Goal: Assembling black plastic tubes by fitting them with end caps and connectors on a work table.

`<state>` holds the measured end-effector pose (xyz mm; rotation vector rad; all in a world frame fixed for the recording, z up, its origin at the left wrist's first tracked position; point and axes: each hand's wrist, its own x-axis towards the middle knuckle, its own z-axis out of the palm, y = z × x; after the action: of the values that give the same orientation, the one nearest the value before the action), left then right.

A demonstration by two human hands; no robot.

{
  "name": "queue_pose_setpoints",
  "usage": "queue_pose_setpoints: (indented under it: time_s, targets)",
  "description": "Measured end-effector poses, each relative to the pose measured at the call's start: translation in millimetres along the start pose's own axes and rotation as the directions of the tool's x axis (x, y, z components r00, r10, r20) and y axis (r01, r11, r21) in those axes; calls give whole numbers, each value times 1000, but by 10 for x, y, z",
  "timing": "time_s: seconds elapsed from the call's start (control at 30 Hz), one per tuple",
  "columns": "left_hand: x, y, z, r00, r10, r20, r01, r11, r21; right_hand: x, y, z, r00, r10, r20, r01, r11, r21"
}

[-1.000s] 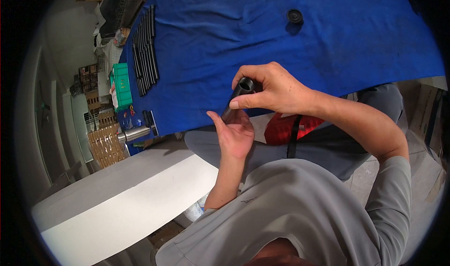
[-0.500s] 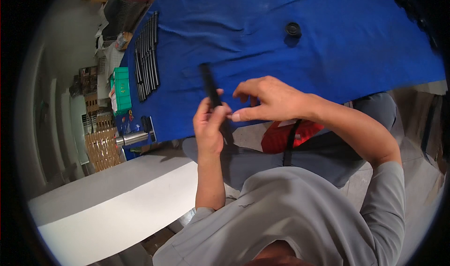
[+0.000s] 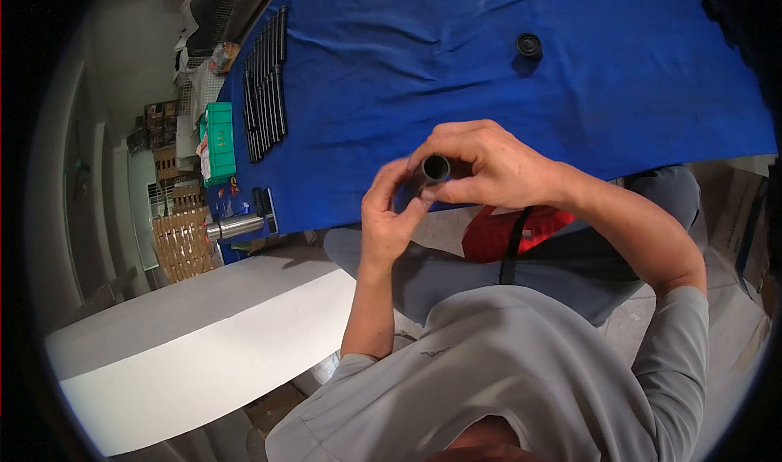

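Observation:
A short-looking black tube points its round open end up toward me, so its length is mostly hidden. My right hand curls around it from the right, thumb below the rim and fingers over the far side. From the left, my left hand closes on the same tube, its fingertips partly hidden behind it. Both hands are above the near edge of the blue cloth. Farther off to the right on the cloth lies a round black cap-like piece.
Several black tubes lie in rows at the left of the cloth. Beyond the left edge are a green bin and a silver cylinder. A white panel is at lower left; a red object is under the table edge.
The black tube has swung from lying lengthwise to end-on toward me. My right hand, formerly beside it with fingers apart, now grips it together with my left hand.

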<state>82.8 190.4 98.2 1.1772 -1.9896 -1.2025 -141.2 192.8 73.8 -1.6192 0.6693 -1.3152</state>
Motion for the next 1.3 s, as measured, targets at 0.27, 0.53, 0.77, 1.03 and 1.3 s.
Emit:
queue_pose_setpoints:
  time_s: [0.27,0.53,0.77,1.03,1.3]
  targets:
    - [-360,-157,337,949,-215,231,310,500,-809,16,11,-40,990,114,-81,-120,990,-68]
    - [-236,-540,356,982,-169,78,18,-332,-943,-55,1,93,941,314,-125,-281,932,227]
    - [-570,-423,272,957,-259,132,53,-289,-956,-87,-63,114,941,332,71,-336,886,320]
    - [-706,-351,330,932,-304,199,103,-303,-947,-96,-22,211,898,358,258,-439,784,439]
    - [-650,-268,369,944,-273,186,125,-226,-966,-88,-20,192,924,297,239,-366,870,330]
